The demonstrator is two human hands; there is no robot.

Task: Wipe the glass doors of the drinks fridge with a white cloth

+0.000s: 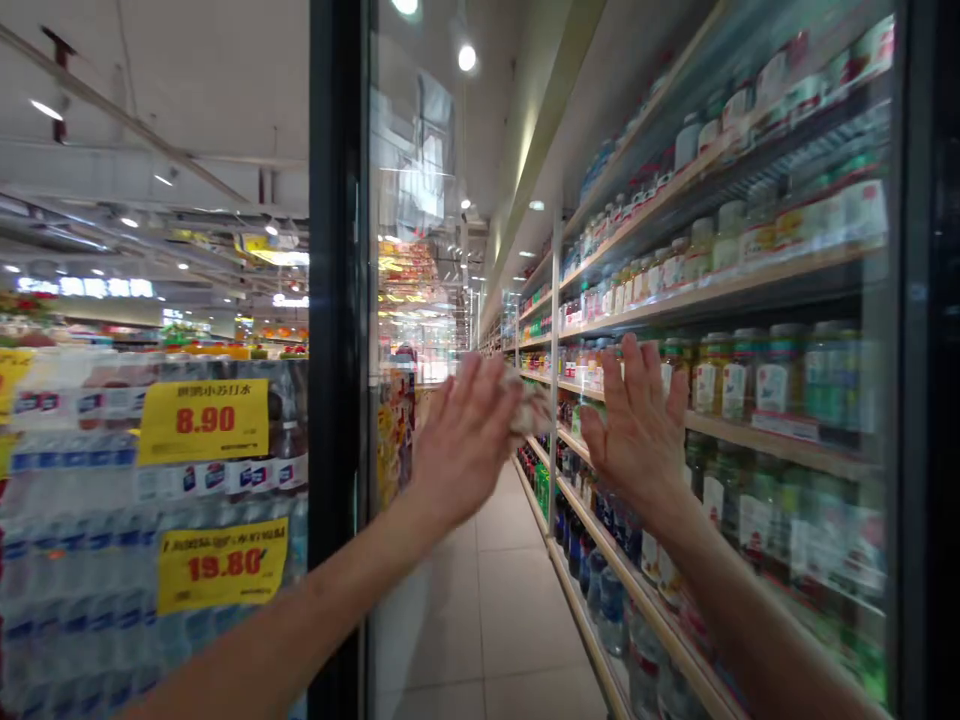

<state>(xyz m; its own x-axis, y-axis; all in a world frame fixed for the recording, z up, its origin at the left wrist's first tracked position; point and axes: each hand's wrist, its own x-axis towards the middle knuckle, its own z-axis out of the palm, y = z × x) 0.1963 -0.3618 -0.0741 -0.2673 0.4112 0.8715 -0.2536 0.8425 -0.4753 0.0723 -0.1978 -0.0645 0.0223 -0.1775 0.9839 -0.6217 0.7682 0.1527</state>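
Observation:
In front of me is a glass door pane (420, 640) in a black frame (335, 350). My left hand (465, 430) is raised against the pane, fingers pointing up, over a crumpled pale cloth (531, 408) that sticks out at its right side. Part of the cloth is hidden by the fingers. To the right, my right hand (637, 425) holds nothing; its palm faces the glass and its fingers are spread. Whether that palm touches the pane I cannot tell. Both hands are slightly blurred.
Shelves of bottles (780, 370) show in the glass on the right, beside a tiled aisle floor (450, 600). Left of the frame stand stacked packs of bottled water (82, 540) with yellow price signs (202, 420). Another black frame edge (926, 400) is at the far right.

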